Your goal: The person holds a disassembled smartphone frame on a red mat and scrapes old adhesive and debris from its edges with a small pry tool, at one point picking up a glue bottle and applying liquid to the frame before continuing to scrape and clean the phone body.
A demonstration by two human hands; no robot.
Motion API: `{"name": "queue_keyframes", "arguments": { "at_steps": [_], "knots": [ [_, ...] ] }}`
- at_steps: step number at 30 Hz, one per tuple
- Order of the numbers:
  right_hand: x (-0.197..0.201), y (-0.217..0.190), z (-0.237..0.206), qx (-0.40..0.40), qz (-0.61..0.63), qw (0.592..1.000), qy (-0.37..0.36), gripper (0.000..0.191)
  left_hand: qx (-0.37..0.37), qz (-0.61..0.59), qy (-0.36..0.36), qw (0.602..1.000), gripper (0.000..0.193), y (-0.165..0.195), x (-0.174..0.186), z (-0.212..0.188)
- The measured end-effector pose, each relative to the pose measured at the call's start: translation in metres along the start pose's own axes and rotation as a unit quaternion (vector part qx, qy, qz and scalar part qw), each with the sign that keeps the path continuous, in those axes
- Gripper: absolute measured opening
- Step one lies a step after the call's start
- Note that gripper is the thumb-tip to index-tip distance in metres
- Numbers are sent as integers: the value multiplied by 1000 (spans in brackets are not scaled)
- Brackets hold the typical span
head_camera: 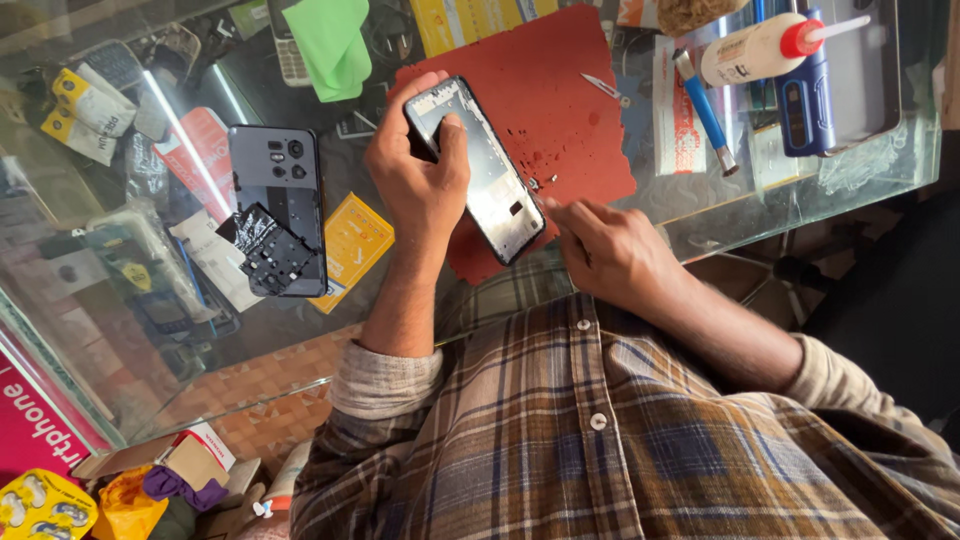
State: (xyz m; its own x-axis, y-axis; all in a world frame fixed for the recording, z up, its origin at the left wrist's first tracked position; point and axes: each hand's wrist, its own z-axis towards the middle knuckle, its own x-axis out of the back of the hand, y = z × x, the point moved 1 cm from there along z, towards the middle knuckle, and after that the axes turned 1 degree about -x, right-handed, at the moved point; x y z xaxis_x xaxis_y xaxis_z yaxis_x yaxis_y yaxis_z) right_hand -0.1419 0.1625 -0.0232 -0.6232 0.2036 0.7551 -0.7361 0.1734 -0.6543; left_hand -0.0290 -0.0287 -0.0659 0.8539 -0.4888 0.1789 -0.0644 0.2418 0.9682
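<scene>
**Opened phone gripped on the red mat**

Gripping the opened phone (476, 170) around its upper end, the left hand (418, 180) steadies it on the red mat (560, 90). Right hand (605, 250) touches its lower edge, fingers bunched; whether they pinch anything is hidden. Grey back cover (278, 205) lies well apart on the glass counter (850, 160).

Under the glass tabletop (860, 160) I see a yellow square packet (352, 245) beside a grey phone back cover (277, 190). Two yellow-and-white labelled sachets (80, 115) sit at far left, with a red-and-white packet (200, 150) between them and the cover. A pink sign (35, 425) runs along the lower left edge, next to a yellow blister pack (40, 505). A white-and-red label strip (675, 120) lies right of the red mat (550, 110).
</scene>
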Motion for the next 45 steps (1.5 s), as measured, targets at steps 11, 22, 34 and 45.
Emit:
{"name": "queue_keyframes", "arguments": {
  "at_steps": [11, 22, 34, 45],
  "knots": [
    [0, -5, 32, 43, -16, 999, 26, 32, 18, -17, 4, 1000, 31, 3, 3, 3],
    [1, -5, 54, 59, -18, 998, 28, 30, 6, 13, 5, 1000, 31, 6, 6, 7],
    [-3, 4, 103, 84, 32, 995, 47, 13, -15, 7, 9, 1000, 31, 8, 5, 9],
    [0, -1, 110, 80, 38, 994, 56, 12, 3, 15, 9, 1000, 31, 18, 8, 13]
  ]
}}
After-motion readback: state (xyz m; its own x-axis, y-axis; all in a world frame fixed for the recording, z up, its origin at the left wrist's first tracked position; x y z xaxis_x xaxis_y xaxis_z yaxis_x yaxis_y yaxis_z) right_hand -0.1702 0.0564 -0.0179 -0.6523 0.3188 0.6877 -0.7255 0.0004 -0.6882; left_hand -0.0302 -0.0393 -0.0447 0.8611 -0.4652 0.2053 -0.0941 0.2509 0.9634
